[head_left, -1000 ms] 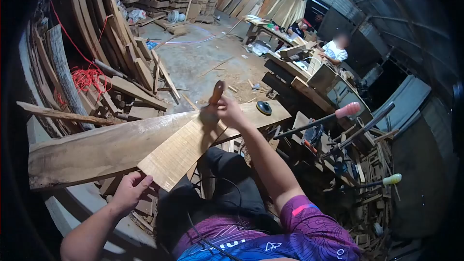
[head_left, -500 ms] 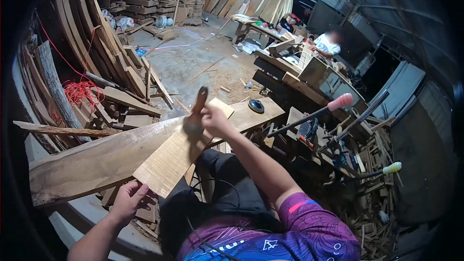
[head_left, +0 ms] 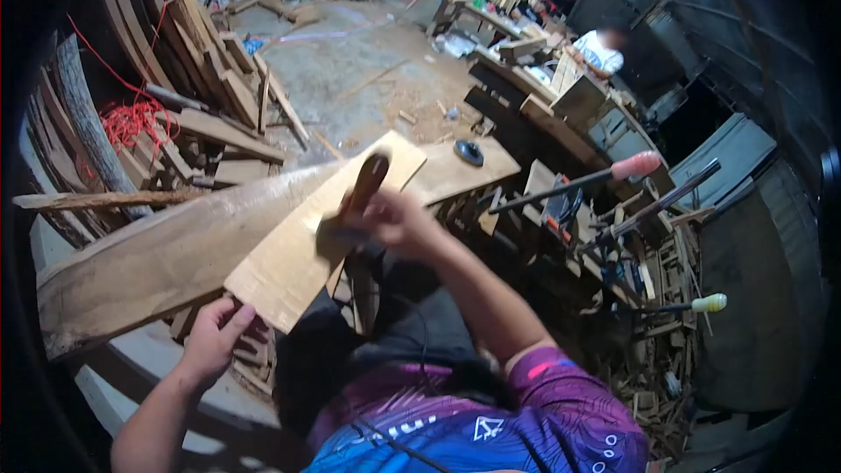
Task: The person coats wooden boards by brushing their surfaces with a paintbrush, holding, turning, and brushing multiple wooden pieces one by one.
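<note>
My right hand (head_left: 401, 221) is closed around a paintbrush with a dark brown wooden handle (head_left: 368, 182). Its wide lower end is smeared by motion and sits over the middle of a pale, flat wooden board (head_left: 285, 267). The near corner of that board is pinched by my left hand (head_left: 215, 340), thumb on top and fingers below. Beneath the pale board runs a longer, darker plank (head_left: 140, 276), crossing it at an angle. On the plank's far right end lies a round black pad (head_left: 469, 152).
Clamp bars with a pink handle (head_left: 637, 165) and a yellow-green handle (head_left: 709, 302) stick out at right. Wood scraps are heaped below them. Long boards and red cord (head_left: 136, 127) stand at left. A person in a white shirt (head_left: 599, 52) works at a far bench.
My right hand has drawn the paintbrush along the pale board, closer to its near end. My left hand keeps its hold on the corner. The whole view has shifted and tilted a little.
</note>
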A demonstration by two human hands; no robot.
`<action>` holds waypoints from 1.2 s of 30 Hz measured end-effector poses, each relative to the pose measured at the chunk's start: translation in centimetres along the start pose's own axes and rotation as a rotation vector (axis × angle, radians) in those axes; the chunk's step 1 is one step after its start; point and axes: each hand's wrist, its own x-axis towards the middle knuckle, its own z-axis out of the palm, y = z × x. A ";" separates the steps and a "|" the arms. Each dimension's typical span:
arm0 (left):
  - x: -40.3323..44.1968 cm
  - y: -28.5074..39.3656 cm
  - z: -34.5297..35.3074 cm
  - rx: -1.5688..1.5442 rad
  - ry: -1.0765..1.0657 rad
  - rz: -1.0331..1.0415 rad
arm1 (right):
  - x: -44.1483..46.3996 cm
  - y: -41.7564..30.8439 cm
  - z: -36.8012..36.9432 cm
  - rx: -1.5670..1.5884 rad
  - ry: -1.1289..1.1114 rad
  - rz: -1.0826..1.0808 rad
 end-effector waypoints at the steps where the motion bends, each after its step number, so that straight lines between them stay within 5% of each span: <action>1: -0.1 0.3 0.0 -0.026 -0.007 -0.026 | 1.4 1.8 -1.7 -0.079 0.070 0.146; 2: 0.0 0.2 0.0 0.008 0.011 -0.034 | 4.0 7.8 -4.1 -0.015 0.155 -0.030; 3: 0.0 0.1 -0.1 0.031 0.011 -0.023 | 5.0 7.9 -6.5 -0.384 0.350 -0.094; 6: 0.2 -0.1 -0.2 0.053 0.028 -0.011 | 6.0 9.8 -10.4 -0.832 0.704 -0.116; 9: 0.3 -0.1 -0.3 0.035 0.016 0.007 | 3.4 5.6 -7.0 -0.855 0.542 0.010; 13: 0.3 0.1 0.0 -0.021 0.001 -0.024 | -2.3 -1.3 0.9 -0.378 0.240 -0.412; 15: 0.3 0.1 -0.1 -0.029 -0.007 -0.023 | -3.2 -3.1 2.0 -0.152 0.053 -0.411; 16: 0.0 0.6 0.2 -0.044 0.014 -0.059 | -2.2 -2.4 1.3 -0.152 0.036 -0.408; 17: 0.0 0.4 0.2 -0.034 0.009 -0.057 | -1.2 0.9 -0.8 -0.402 0.069 -0.172; 18: 0.1 0.1 0.0 -0.016 0.020 -0.036 | 0.4 -2.7 -1.9 -0.298 0.127 0.015; 19: 0.3 0.0 0.0 -0.003 0.033 -0.010 | 4.5 4.7 -4.7 -0.405 0.236 -0.040; 22: 0.3 0.2 0.0 -0.001 0.036 0.016 | 9.8 9.4 -10.5 -0.700 0.609 -0.051; 25: 0.2 0.3 -0.1 -0.012 0.042 0.005 | 10.0 7.5 -8.8 -0.728 0.568 0.108; 27: 0.2 0.6 -0.1 0.013 0.026 0.034 | 7.4 3.2 -3.3 -0.321 0.363 0.015; 28: 0.3 0.3 -0.2 -0.008 0.023 0.045 | 7.1 4.7 -1.5 -0.449 0.253 -0.236; 31: 0.2 0.3 -0.2 0.018 0.052 0.039 | 2.9 -2.4 3.4 -0.030 -0.113 -0.204; 33: 0.2 0.4 -0.2 0.022 0.052 0.015 | 4.3 -2.1 1.9 -0.093 -0.123 -0.134; 36: 0.0 0.9 -0.2 0.023 0.061 0.037 | 11.4 6.4 -5.1 -0.308 0.147 -0.226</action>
